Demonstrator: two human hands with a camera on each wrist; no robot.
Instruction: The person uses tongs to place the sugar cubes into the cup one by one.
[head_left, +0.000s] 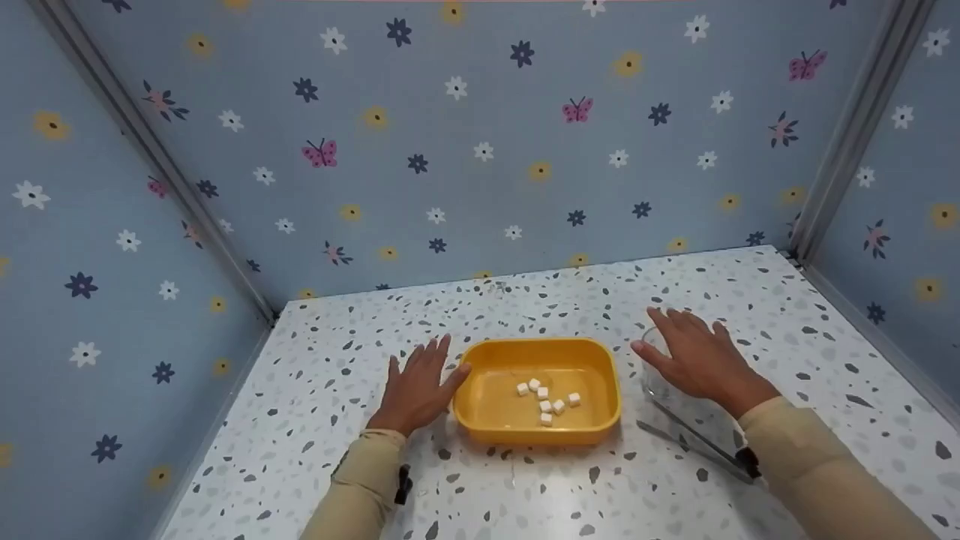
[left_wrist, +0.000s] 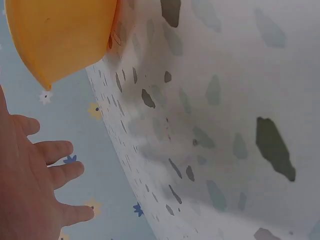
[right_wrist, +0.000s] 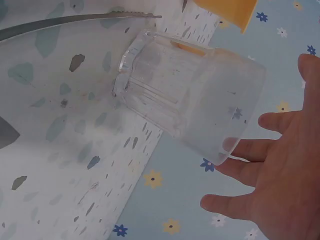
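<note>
Yellow tray [head_left: 536,435] and clear cup [right_wrist: 160,82] stand beside the spread left hand [head_left: 420,386] and spread right hand [head_left: 697,362] respectively.

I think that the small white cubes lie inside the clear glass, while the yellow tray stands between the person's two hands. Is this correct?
Not quite: the small white cubes lie inside the yellow tray, not the clear glass, as the head view shows. The tray does stand between the left hand and the right hand.
</note>
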